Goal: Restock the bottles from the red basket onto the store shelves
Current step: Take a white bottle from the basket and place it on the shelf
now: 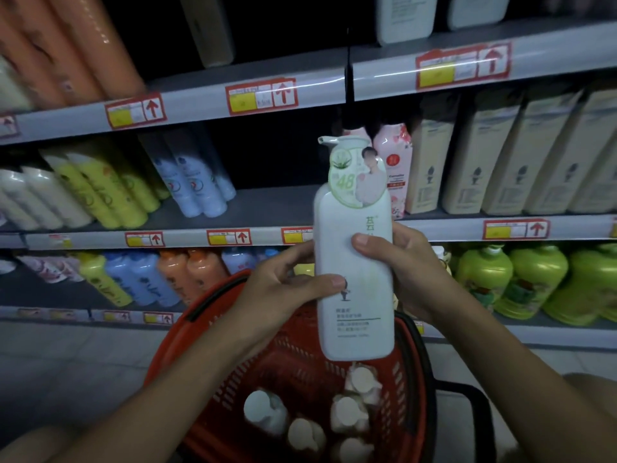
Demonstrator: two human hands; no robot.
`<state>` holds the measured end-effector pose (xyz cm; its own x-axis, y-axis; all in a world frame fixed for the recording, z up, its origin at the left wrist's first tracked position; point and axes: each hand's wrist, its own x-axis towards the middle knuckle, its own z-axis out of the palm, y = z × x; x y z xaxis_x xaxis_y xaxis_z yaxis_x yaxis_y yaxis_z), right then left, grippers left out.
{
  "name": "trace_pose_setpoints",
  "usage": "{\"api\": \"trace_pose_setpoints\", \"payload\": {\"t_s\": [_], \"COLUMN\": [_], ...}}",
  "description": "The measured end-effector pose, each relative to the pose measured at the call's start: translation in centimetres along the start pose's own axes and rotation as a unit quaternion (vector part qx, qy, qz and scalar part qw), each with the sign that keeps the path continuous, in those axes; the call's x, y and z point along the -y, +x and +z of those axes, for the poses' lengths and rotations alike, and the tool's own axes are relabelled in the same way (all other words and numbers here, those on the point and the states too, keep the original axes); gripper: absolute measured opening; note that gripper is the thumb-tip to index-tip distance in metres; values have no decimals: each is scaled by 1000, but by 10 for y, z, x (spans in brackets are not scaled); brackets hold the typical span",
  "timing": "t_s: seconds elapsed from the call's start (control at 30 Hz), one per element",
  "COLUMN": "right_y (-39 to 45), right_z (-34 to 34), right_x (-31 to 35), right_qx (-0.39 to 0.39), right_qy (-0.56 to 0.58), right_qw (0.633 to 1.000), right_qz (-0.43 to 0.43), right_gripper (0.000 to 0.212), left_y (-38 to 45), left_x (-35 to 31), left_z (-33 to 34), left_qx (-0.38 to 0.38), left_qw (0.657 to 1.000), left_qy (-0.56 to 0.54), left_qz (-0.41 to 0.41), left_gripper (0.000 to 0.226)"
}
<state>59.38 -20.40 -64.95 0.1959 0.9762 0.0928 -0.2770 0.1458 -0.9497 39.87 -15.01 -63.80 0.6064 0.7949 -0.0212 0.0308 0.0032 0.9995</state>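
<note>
While more white pump bottles (349,412) lie below in the red basket (414,379), both hands hold one white bottle (355,279) upright above it. The left hand (283,282) has its grip closed on the bottle's left side, thumb across the front; the right hand (400,262) clasps the right side. Beyond, the shelves (267,202) carry yellow, blue and cream bottles, with an empty gap behind the bottle's pump.

open gap on middle shelf (277,198) between blue bottles (197,182) and pink bottles (394,168)
</note>
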Motion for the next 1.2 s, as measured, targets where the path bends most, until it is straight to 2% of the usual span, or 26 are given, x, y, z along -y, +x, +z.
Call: {"api": "trace_pose_setpoints", "payload": {"t_s": [0.3, 0.43, 0.5, 0.63, 0.7, 0.8, 0.87, 0.97, 1.07, 1.2], "right_y": [-27, -36, -40, -43, -35, -12, 7, 39, 70, 104], "right_z": [-8, -10, -11, -19, -28, -41, -47, -58, -73, -94], "right_x": [64, 107, 124, 165, 183, 211, 231, 261, 280, 285], "right_qx": [-61, -148, -166, -189, -203, -219, -222, -232, -247, -236], "right_qy": [-89, -209, -268, -286, -267, -229, -208, -190, -231, -277], "right_qw": [994, 965, 948, 935, 935, 933, 929, 919, 890, 868], "right_qz": [-27, -49, -49, -88, -119, -173, -209, -257, -307, -338], "right_gripper": [43, 61, 67, 41, 42, 46, 41, 39, 47, 46], "left_y": [15, 32, 41, 59, 71, 98, 119, 153, 186, 222], "left_x": [-23, -53, -71, -106, -126, -159, -182, -218, -243, -244], "left_z": [32, 55, 67, 88, 100, 119, 128, 135, 139, 150], "left_qx": [58, 76, 87, 110, 91, 23, 2, -15, -48, -85], "left_qw": [996, 989, 985, 981, 982, 981, 973, 953, 935, 931], "left_qy": [-56, -106, -123, -106, -81, -63, -43, -6, 28, 19], "left_qz": [46, 73, 86, 117, 144, 184, 228, 301, 349, 356], "left_gripper": [48, 44, 45, 51, 57, 69, 73, 67, 62, 60]}}
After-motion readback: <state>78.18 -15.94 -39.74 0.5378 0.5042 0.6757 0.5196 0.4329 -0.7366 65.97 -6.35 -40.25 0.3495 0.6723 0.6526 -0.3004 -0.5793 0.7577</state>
